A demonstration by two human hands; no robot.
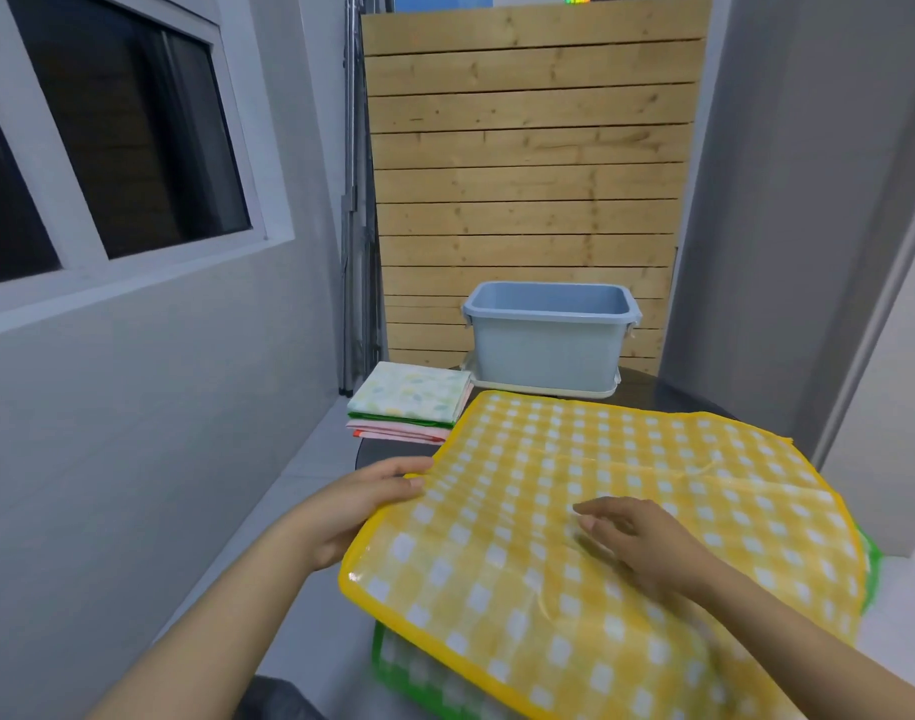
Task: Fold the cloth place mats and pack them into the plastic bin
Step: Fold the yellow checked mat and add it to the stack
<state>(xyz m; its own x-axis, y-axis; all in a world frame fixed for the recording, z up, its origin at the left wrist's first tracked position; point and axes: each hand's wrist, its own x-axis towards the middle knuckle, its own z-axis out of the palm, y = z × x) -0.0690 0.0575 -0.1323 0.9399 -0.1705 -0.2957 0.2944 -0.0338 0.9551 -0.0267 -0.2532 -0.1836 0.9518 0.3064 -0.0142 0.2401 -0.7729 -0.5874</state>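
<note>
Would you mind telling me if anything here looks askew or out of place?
Nothing is damaged or spilled. The yellow checked mat lies skewed over the green checked mat, edges unaligned, and shows creases near the right hand.

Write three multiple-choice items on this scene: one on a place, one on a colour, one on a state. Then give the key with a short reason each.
1. Where is the folded stack?
A. inside the bin
B. left of the bin, on the table
C. on the floor

2. What colour is the top place mat?
A. yellow check
B. blue stripe
C. plain red

3. What is the left hand doing?
A. hanging idle
B. holding the mat's left edge
C. lifting the bin

Key: B, the stack sits beside the blue bin; A, yellow-and-white squares show; B, its fingers grasp the edge while the right hand rests flat on top.
</note>
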